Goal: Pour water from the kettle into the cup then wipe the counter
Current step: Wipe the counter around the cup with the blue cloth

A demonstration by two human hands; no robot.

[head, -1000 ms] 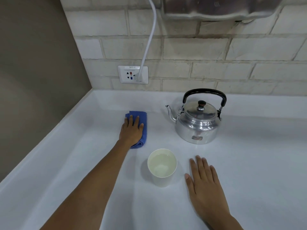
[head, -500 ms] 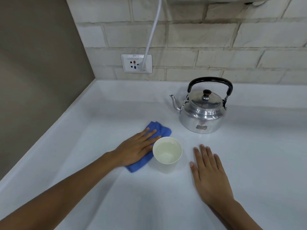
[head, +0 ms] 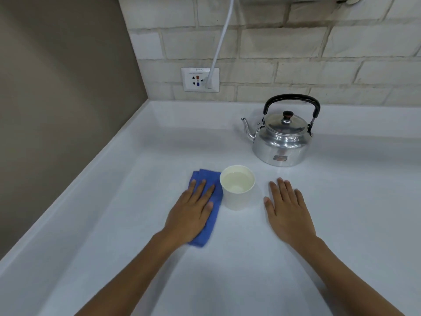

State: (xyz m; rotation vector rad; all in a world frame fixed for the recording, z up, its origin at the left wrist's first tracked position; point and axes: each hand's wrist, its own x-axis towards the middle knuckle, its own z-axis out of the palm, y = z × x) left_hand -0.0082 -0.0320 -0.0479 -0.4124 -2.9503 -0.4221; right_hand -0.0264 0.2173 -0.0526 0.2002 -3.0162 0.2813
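Observation:
A shiny metal kettle [head: 281, 142] with a black handle stands upright at the back right of the white counter [head: 136, 156], spout pointing left. A white paper cup [head: 237, 187] holding water stands in front of it. My left hand [head: 191, 213] lies flat on a folded blue cloth [head: 206, 176], pressing it onto the counter just left of the cup. My right hand [head: 287, 208] rests flat on the counter right of the cup, fingers spread, holding nothing.
A brick wall runs along the back with a white socket [head: 200, 79] and a white cable [head: 222, 37] plugged into it. A grey-brown wall [head: 57, 99] borders the counter on the left, with a raised white edge along it.
My left hand has slid the blue cloth from the back, near the kettle's spout, toward me and now lies beside the cup. The right hand, cup and kettle have stayed put.

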